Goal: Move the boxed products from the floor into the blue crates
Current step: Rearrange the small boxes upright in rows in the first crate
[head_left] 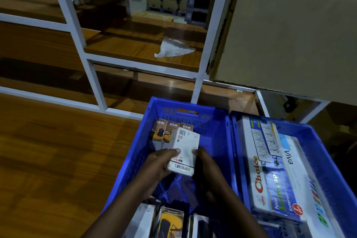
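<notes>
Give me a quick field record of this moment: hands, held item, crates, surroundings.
left hand: grips white boxed product on its left side
right hand: grips the same box on its right side
box position: over left blue crate
left crate contents: three 65W boxes standing at far wall
right blue crate: extension board boxes lying flat
behind: white shelf frame, large cardboard carton

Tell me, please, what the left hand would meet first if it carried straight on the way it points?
Probably the 65W boxes standing at the crate's far wall, beyond the white box the left hand holds; depth is unclear.
</notes>
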Tool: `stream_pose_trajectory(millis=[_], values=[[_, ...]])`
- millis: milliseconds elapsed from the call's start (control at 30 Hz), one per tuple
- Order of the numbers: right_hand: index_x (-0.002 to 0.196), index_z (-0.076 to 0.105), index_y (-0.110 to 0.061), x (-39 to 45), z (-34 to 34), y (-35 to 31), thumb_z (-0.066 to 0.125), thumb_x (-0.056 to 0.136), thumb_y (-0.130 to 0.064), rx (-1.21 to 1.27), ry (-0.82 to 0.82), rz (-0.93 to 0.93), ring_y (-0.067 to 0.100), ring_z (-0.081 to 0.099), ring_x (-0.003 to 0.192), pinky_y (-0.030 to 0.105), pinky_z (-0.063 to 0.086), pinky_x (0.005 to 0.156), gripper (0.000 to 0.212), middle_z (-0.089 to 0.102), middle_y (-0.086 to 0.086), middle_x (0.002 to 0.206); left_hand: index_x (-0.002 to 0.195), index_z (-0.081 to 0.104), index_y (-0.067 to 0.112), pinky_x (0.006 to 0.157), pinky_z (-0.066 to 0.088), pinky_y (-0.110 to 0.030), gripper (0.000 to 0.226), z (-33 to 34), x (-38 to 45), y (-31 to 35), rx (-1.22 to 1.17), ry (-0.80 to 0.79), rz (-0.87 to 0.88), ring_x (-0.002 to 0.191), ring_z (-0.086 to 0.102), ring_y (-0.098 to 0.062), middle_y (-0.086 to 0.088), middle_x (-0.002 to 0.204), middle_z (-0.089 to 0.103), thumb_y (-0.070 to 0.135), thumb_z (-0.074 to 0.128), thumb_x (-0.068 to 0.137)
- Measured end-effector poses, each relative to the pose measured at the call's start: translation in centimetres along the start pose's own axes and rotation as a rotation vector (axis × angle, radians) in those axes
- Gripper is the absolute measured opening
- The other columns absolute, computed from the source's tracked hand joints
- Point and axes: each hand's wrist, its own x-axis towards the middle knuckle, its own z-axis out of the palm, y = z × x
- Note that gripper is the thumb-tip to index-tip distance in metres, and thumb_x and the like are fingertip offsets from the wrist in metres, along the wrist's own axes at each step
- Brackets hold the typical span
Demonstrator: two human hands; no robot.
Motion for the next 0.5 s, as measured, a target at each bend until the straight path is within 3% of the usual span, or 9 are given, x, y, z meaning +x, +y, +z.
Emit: stream_pose_trajectory(millis=[133,200,267,333,400,500], values=[[0.121,0.071,-0.005,0.4,0.0,0.7,0.058,0.094,-0.037,-0.012,0.079,-0.007,0.042,0.072,0.104,0.040,0.057,0.081,0.044,0.076,0.020,0.112,0.122,0.073,0.018,0.091,0.061,-0.052,0.035,0.5,-0.2,0.4,0.352,0.121,0.326,0.102,0.076,-0.022,0.000,0.110,0.079,0.019,0.080,0.087],[0.115,0.073,0.001,0.4,-0.1,0.7,0.064,0.089,-0.055,-0.017,0.107,-0.001,0.038,0.073,0.091,0.038,0.053,0.078,0.062,0.076,0.020,0.105,0.129,0.068,0.029,0.089,0.061,-0.036,0.050,0.6,-0.3,0.3,0.548,0.162,0.497,0.107,0.071,-0.005,0.018,0.116,0.075,0.025,0.085,0.081],[0.110,0.075,0.000,0.5,-0.3,0.6,0.052,0.092,-0.070,-0.007,0.062,0.020,0.026,0.068,0.073,0.034,0.051,0.068,0.076,0.074,0.018,0.096,0.139,0.059,0.034,0.090,0.056,-0.021,0.065,0.1,-0.3,0.0,0.768,0.168,0.626,0.116,0.062,0.008,0.029,0.124,0.066,0.027,0.086,0.080],[0.119,0.073,-0.007,0.8,-0.7,0.8,0.043,0.089,-0.080,-0.002,0.025,0.031,0.029,0.073,0.083,0.039,0.056,0.076,0.084,0.076,0.016,0.101,0.149,0.047,0.035,0.102,0.050,-0.024,0.074,-0.5,-0.1,-0.3,1.032,0.119,0.709,0.132,0.051,0.003,0.023,0.142,0.056,0.028,0.081,0.083],[0.120,0.075,-0.013,0.6,-0.5,0.6,0.053,0.081,-0.082,-0.009,0.023,0.027,0.036,0.072,0.101,0.045,0.056,0.089,0.083,0.076,0.020,0.111,0.155,0.040,0.032,0.115,0.041,-0.032,0.079,-1.1,0.2,-0.5,1.253,0.083,0.735,0.144,0.039,-0.005,0.013,0.155,0.047,0.028,0.076,0.085],[0.106,0.080,-0.013,0.1,-0.1,0.5,0.079,0.068,-0.071,0.008,0.055,0.042,0.034,0.064,0.090,0.037,0.052,0.071,0.070,0.075,0.019,0.103,0.157,0.038,0.027,0.126,0.026,-0.038,0.082,-1.7,0.6,-0.8,1.387,0.040,0.776,0.151,0.025,-0.003,0.009,0.160,0.041,0.026,0.077,0.084]])
